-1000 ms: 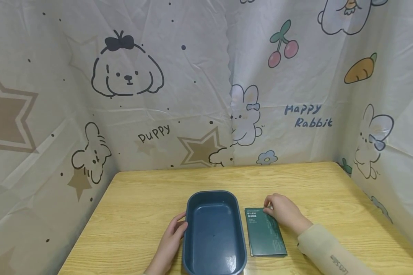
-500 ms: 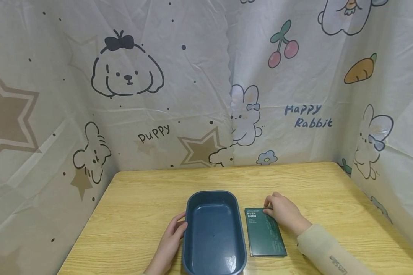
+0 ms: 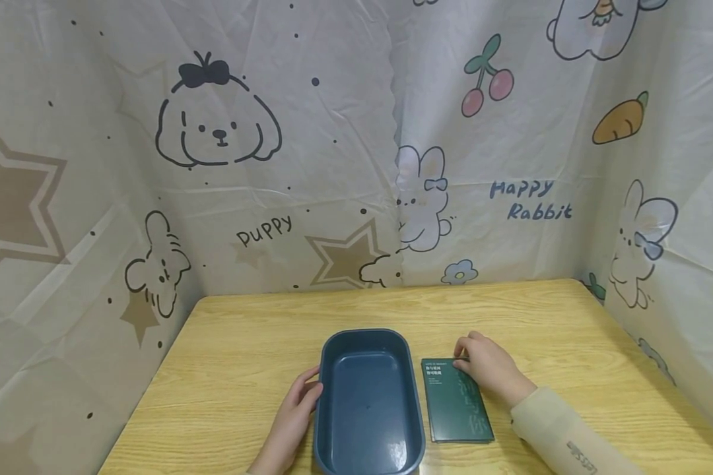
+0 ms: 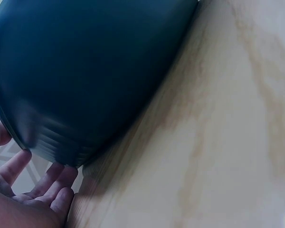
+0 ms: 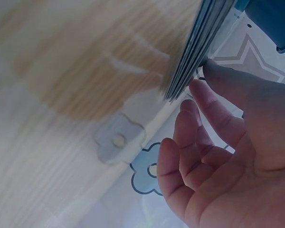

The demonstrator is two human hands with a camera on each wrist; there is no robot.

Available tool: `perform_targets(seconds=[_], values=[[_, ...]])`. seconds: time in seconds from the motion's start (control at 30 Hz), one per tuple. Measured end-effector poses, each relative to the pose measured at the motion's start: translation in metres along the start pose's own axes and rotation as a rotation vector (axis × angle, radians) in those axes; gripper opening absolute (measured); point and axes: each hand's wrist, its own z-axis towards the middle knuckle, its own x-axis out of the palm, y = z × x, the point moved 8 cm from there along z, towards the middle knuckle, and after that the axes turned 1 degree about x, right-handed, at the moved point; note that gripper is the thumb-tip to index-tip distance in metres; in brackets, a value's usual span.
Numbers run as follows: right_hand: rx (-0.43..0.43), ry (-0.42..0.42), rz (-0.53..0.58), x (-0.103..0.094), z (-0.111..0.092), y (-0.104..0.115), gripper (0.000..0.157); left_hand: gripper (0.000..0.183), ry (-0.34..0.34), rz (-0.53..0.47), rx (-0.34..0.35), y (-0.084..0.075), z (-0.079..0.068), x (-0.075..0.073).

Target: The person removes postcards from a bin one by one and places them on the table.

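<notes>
An empty dark blue rectangular plastic bin (image 3: pixel 368 422) stands on the wooden table. My left hand (image 3: pixel 294 415) is at its left side, fingertips touching the outer wall; in the left wrist view these fingers (image 4: pixel 47 180) look loosely bent against the wall. Right of the bin lies a thin green book (image 3: pixel 457 409) with white print near its top left. My right hand (image 3: pixel 490 366) pinches its far right edge, thumb on the cover. From the right wrist view, the book's layered edge (image 5: pixel 194 57) shows, with thumb and index finger at its corner and the other fingers curled loosely below.
The yellow wood-grain table (image 3: pixel 261 343) ends at a pale curtain (image 3: pixel 344 132) printed with cartoon animals, which encloses the back and both sides. A narrow strip of table separates the bin from the book.
</notes>
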Motion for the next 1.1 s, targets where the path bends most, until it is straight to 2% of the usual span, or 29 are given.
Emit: perform_targets(seconds=[0.37, 0.7, 0.93, 1.1], values=[[-0.018, -0.023, 0.021, -0.004, -0.003, 0.010, 0.010, 0.051, -0.006, -0.006, 0.025, 0.001, 0.001, -0.001], [-0.058, -0.045, 0.026, -0.014, -0.013, 0.025, 0.010, 0.054, -0.034, 0.052, -0.038, -0.003, 0.001, -0.001], [-0.127, -0.100, 0.004, -0.025, -0.021, 0.035, 0.011, 0.049, -0.074, 0.099, 0.002, -0.011, -0.001, -0.002], [-0.172, -0.148, -0.007, -0.032, -0.025, 0.039, 0.012, 0.049, -0.086, 0.182, 0.047, -0.021, -0.002, -0.003]])
